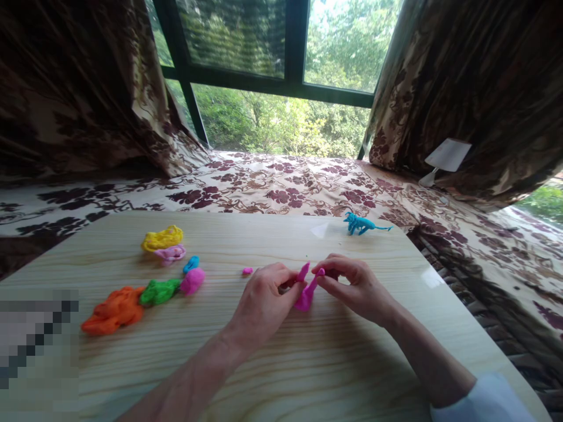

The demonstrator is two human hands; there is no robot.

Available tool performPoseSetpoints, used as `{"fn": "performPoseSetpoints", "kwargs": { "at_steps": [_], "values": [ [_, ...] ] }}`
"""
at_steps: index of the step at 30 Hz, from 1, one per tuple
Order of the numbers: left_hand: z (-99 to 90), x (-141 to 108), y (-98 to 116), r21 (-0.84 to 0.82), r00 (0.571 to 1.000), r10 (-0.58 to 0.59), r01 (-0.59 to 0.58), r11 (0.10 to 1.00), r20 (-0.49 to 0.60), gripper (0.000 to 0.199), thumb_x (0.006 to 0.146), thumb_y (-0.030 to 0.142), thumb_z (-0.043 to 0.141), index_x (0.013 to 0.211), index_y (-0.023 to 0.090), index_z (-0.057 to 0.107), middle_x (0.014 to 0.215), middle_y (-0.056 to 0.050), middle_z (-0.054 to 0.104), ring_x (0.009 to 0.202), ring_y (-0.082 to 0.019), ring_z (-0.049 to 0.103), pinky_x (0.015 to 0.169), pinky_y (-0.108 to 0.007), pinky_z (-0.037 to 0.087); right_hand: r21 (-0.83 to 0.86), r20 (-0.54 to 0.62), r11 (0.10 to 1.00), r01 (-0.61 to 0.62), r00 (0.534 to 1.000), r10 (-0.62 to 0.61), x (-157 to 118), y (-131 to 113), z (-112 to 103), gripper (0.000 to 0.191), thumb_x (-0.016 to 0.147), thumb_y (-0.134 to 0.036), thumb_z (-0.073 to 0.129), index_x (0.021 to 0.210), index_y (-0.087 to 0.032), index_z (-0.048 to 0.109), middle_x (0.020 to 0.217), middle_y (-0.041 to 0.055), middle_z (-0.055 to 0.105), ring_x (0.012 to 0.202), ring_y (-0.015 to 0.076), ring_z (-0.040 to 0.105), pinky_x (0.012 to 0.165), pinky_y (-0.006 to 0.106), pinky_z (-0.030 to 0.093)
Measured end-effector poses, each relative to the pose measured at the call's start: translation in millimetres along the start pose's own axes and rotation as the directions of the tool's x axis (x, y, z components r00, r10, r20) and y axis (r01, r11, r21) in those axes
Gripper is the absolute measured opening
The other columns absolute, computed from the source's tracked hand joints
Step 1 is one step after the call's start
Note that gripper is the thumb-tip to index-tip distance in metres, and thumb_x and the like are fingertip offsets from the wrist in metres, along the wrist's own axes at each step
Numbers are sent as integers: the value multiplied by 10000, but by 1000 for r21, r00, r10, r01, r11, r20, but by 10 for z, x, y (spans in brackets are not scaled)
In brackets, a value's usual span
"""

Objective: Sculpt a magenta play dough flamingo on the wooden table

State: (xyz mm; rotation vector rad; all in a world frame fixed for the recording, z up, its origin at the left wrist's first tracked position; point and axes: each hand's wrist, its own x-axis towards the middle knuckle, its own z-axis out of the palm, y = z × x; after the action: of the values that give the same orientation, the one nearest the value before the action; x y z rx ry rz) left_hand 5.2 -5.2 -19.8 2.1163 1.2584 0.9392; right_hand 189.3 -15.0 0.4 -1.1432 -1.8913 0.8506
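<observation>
Both hands work on a bright pink piece of modelling clay [303,302] at the middle of the table. It has a rounded lower part and two upright prongs. My left hand [269,290] pinches the left prong between thumb and fingers. The tip of the right prong sits between the thumb and forefinger of my right hand [354,287]. A small pink clay bit [247,271] lies on the table just left of my left hand. Part of the pink piece is hidden behind the left thumb.
On the left lie lumps of orange clay [115,310], green clay [159,291], pink clay [192,281], blue clay [191,264], yellow clay [162,239] and pale purple clay [170,254]. A blue clay animal figure [361,224] stands at the back right of the wooden table [246,375].
</observation>
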Motion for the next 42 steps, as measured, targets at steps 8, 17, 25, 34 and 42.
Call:
{"fn": "performPoseSetpoints", "kwargs": {
  "at_steps": [8, 17, 25, 34, 42],
  "values": [
    [23, -21, 5, 66, 1000, 13, -12, 998, -9, 247, 831, 316, 436, 756, 190, 636, 687, -15, 546, 676, -120, 505, 651, -237, 395, -11, -7, 1000, -11, 1000, 10, -15, -3, 4, 121, 807, -229, 520, 830, -157, 616, 770, 22, 572, 692, 118, 526, 606, 230, 410],
    [-33, 16, 89, 69, 990, 46, -37, 997, -136, 204, 791, 316, 513, 927, 215, 626, 784, -16, 576, 752, -132, 534, 713, -252, 415, -10, -9, 1000, 2, 1000, -2, -14, -6, 13, 137, 807, -248, 519, 820, -155, 618, 762, 24, 580, 682, 116, 521, 604, 231, 414],
    [-22, 25, 108, 15, 988, 47, -45, 999, -146, 165, 802, 280, 490, 843, 194, 624, 749, -17, 575, 725, -128, 534, 699, -248, 416, -12, -10, 1000, 0, 1000, -1, -8, -13, 15, 127, 803, -233, 521, 821, -154, 620, 771, 29, 586, 693, 121, 528, 611, 234, 419],
    [-40, 31, 127, -4, 986, 56, -58, 998, -158, 185, 808, 285, 490, 875, 200, 640, 775, -23, 594, 771, -138, 542, 747, -261, 412, -22, -6, 999, 30, 1000, -30, -5, -4, 7, 162, 821, -272, 514, 831, -157, 628, 761, 27, 575, 672, 112, 525, 600, 223, 416],
    [-65, 37, 156, -33, 986, 11, -17, 999, -164, 164, 793, 286, 495, 842, 191, 621, 745, -13, 579, 729, -129, 536, 720, -252, 421, -43, -60, 998, 49, 997, -51, 6, 9, -5, 184, 812, -290, 530, 906, -177, 640, 741, 21, 573, 650, 113, 515, 592, 229, 417]
  ]
}}
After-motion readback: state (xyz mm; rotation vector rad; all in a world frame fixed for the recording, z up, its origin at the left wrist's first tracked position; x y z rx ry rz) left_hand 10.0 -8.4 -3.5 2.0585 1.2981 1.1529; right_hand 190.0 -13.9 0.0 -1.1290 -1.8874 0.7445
